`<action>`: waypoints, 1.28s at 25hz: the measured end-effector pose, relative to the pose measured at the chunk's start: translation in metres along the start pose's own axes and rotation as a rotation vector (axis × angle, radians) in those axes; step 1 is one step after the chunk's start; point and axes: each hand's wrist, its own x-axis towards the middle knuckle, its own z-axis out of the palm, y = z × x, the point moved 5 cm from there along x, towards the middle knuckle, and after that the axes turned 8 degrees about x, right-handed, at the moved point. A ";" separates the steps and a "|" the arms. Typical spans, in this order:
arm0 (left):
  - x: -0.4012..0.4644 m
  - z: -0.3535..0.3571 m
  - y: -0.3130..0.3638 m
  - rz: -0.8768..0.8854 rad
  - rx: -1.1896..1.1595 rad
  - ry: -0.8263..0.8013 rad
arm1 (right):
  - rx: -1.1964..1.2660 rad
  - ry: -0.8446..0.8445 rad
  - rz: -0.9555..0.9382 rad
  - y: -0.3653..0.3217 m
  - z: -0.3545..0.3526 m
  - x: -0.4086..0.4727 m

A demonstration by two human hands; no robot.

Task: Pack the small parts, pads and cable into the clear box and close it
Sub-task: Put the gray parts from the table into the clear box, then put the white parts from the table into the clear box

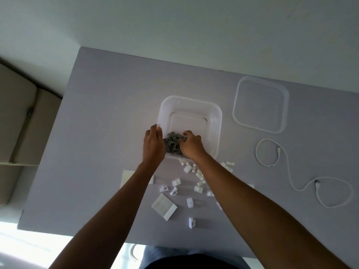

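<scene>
The clear box (204,107) stands open in the middle of the grey table. A pile of grey clips (172,142) lies in its near left corner. My left hand (153,144) grips the box's near left rim, thumb inside. My right hand (191,144) reaches into the box with curled fingers on the grey clips. The clear lid (260,105) lies flat to the right of the box. A white cable (291,177) is looped at the right. Several white clips (198,181) and white pads (164,206) are scattered in front of the box, between my forearms.
The table (97,133) ends at a wall behind and at an edge on the left, where a beige cushion (17,113) sits below. A pale sheet (126,177) lies under my left forearm. My legs show beyond the near edge.
</scene>
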 end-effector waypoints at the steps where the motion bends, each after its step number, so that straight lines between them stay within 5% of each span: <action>1: 0.000 0.000 0.001 -0.002 -0.004 -0.002 | -0.009 -0.015 -0.007 -0.003 0.005 0.001; 15: -0.014 -0.009 -0.008 -0.059 0.000 -0.025 | -0.004 -0.032 -0.170 -0.018 0.014 -0.010; 22: -0.062 -0.025 -0.016 -0.002 0.022 0.155 | 0.199 0.274 -0.550 -0.015 -0.033 -0.077; 24: -0.080 -0.029 -0.022 0.046 0.052 0.194 | 0.218 0.240 -0.685 -0.001 -0.029 -0.102; 28: -0.107 -0.020 -0.050 0.074 0.139 0.052 | 0.007 0.155 -0.586 0.051 0.009 -0.111; 32: -0.119 0.002 -0.058 0.355 0.457 -0.322 | -0.222 0.144 -0.444 0.081 0.027 -0.092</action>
